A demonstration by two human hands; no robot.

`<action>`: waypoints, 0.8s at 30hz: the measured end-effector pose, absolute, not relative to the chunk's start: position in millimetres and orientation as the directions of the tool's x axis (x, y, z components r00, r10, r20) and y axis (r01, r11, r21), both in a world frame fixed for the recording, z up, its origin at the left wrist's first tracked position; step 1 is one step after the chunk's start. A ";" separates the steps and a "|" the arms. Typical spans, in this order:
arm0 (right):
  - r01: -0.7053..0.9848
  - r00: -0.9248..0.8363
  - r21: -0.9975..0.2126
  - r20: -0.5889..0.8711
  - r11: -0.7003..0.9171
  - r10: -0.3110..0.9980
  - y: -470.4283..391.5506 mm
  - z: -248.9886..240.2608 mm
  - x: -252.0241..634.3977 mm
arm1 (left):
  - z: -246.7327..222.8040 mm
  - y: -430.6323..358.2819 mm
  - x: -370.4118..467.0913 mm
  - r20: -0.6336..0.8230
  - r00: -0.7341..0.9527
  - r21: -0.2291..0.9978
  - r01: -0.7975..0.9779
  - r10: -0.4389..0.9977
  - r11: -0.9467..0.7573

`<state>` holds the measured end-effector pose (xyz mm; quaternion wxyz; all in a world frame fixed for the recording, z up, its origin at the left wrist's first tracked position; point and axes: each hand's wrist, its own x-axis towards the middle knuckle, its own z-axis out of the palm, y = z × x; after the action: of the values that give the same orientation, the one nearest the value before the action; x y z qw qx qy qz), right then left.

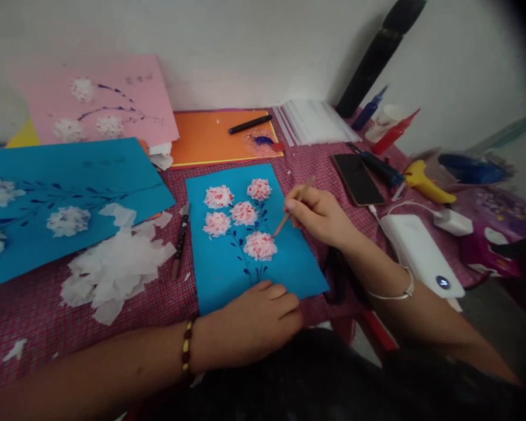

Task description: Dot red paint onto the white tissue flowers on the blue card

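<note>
The right hand (318, 213) pinches a thin stick (291, 209) in a closed grip; the left hand (249, 324), loosely curled and apparently empty, rests on the blue sheet (217, 278).

Plain off-white wall (228, 47) spans the top of the frame, its lighting soft and dim; over at upper right it's greyer. Red-and-blue checked cloth (153, 298) covers the counter, and down at lower right there's dark grey floor (499, 327).

Thin stick (283, 223), slanted, tip at lowest red-flecked flower (260, 246), blue sheet (217, 269).
</note>
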<state>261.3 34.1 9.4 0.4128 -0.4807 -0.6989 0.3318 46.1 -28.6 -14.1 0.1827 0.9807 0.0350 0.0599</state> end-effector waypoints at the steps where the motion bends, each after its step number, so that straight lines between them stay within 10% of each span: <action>1: 0.391 -0.208 -0.862 0.259 0.323 0.943 33.3 10.3 260.2 | -14.3 -28.6 46.1 0.102 0.990 0.364 0.050 0.093 -0.930; 24: 0.301 -0.112 -0.889 0.326 0.345 0.939 27.2 15.9 258.9 | -12.5 -27.6 45.6 0.142 0.986 0.364 0.032 0.089 -0.931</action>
<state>258.9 27.2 15.9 0.4774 -0.4649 -0.6667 0.3339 45.6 -27.6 -12.5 0.1835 0.9794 0.0309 0.0781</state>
